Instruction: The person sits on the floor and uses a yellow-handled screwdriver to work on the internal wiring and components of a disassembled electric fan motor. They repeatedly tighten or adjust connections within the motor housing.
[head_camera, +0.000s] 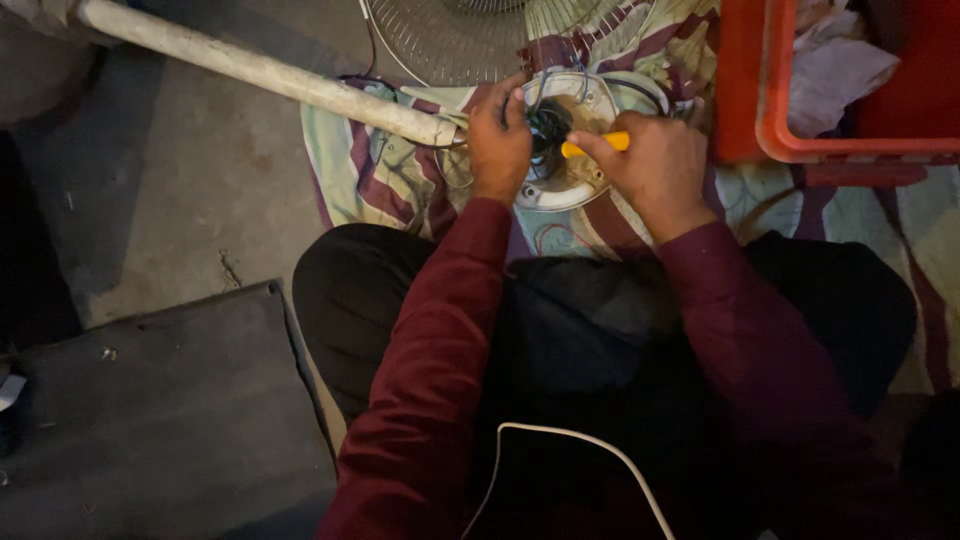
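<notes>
A round white fan motor housing (578, 182) with a dark wound core (548, 122) lies on striped cloth in front of my knees. My left hand (497, 148) grips the housing's left side, fingers curled at the dark core. My right hand (650, 165) is closed around a yellow-handled tool (598, 145), whose tip points left into the core. Thin wires run around the housing. Both arms wear dark red sleeves.
A long white pole (262, 72) slants from upper left to the housing. A wire fan guard (450, 40) lies behind it. A red plastic crate (770, 110) with pale cloth stands upper right. A dark slab (170, 400) sits lower left; a white cable (590, 440) crosses my lap.
</notes>
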